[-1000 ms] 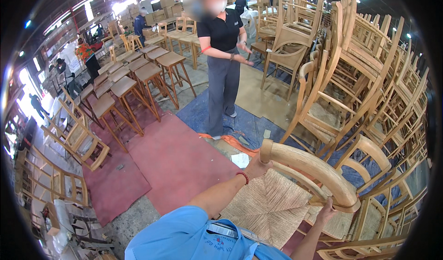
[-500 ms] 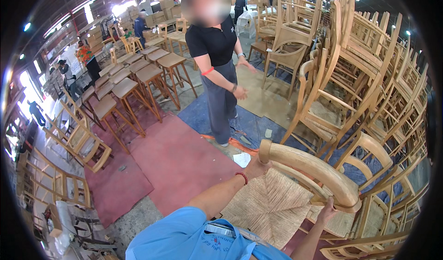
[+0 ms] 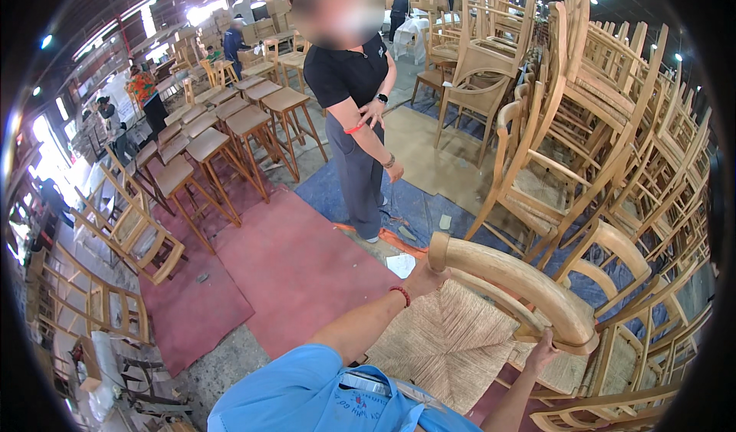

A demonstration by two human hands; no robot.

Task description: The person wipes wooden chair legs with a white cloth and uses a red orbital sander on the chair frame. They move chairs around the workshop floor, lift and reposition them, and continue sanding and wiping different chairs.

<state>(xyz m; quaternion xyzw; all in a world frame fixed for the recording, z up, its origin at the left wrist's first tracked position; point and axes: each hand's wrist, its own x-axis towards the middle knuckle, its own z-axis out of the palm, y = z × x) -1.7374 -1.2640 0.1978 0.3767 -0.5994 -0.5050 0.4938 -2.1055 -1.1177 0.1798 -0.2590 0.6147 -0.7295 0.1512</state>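
Note:
Right below me stands a wooden chair (image 3: 521,282) with a thick curved backrest and a woven straw seat (image 3: 448,340). My left hand (image 3: 426,277), with a red bead bracelet at the wrist, grips the chair at the left end of the backrest. At the right end my right hand (image 3: 544,351) is closed round the frame just under the backrest; some of its fingers are hidden. Facing me, a person in a black shirt (image 3: 356,87) stands beyond the chair, one hand pointing down and the other at the elbow.
Stacked wooden chairs (image 3: 598,102) rise along the right, and more chairs (image 3: 613,263) crowd close by my right hand. Rows of brown-topped stools (image 3: 207,147) stand at left. Red sheets (image 3: 299,271) and a blue tarp (image 3: 414,202) cover parts of the floor. Several people are farther back.
The person opposite has brought one hand in to the other arm's elbow and lowered the other hand, now pointing down. My hands and the chair have hardly moved.

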